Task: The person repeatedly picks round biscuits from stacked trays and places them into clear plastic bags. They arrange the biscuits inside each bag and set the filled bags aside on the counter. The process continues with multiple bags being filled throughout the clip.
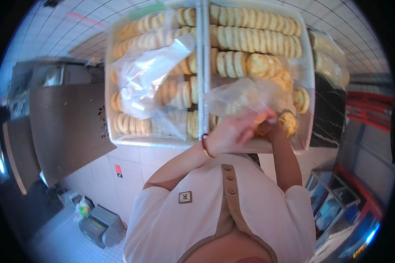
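A clear plastic bag (245, 94) with pale round breads inside lies over the right tray (310, 79). My left hand (237, 128), blurred and wearing a red bracelet (206, 145), is closed on the bag's near end. Beside it my right hand (273, 125) is closed at the same end, its fingers partly hidden. Round flat breads (256, 41) with browned faces stand in rows in this tray. A single bread (288, 122) sits right next to my right hand, and another bread (301, 100) leans near the tray's right wall.
Adjoining on the left is a second tray (156, 142) of bread rows, with a crumpled clear bag (149, 74) over them. Bagged breads (329, 61) rest beyond the right wall on a black marbled surface (327, 116). A brown tabletop (70, 127) stands at left, a red rack (368, 109) at right.
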A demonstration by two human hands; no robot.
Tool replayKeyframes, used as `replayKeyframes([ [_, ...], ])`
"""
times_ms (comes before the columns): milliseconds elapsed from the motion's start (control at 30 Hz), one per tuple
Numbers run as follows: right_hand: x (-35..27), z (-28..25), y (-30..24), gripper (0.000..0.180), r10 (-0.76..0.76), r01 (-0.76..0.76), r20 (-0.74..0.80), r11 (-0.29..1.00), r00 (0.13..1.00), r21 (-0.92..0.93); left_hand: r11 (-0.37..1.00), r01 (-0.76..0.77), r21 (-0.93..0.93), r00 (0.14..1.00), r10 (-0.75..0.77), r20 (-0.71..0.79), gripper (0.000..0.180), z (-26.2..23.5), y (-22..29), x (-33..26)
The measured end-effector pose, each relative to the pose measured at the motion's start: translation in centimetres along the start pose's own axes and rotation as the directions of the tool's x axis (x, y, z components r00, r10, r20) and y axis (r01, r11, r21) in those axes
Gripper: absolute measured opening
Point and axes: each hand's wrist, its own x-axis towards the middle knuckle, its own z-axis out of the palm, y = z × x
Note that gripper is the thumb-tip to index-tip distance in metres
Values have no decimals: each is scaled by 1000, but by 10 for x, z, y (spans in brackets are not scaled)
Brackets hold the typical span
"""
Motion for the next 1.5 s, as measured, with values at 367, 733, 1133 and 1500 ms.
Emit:
replayKeyframes([
  [367,-33,-39,-48,58,-758,-375,-144,-140,636,-917,796,476,-375,870,-488,69,24,-52,30,-20],
  [733,-21,-66,-14,63,-649,-498,-125,-432,751,-752,504,364,783,905,-390,-169,75,-101,-138,-55],
  [1133,-24,-67,-11,52,-712,-478,34,-505,701,-718,451,315,835,910,-393,-131,69,-102,-169,-70],
  [1500,-59,-5,-49,42,-584,-379,-80,-411,808,-829,823,371,430,925,-368,-93,85,-93,-71,-14],
])
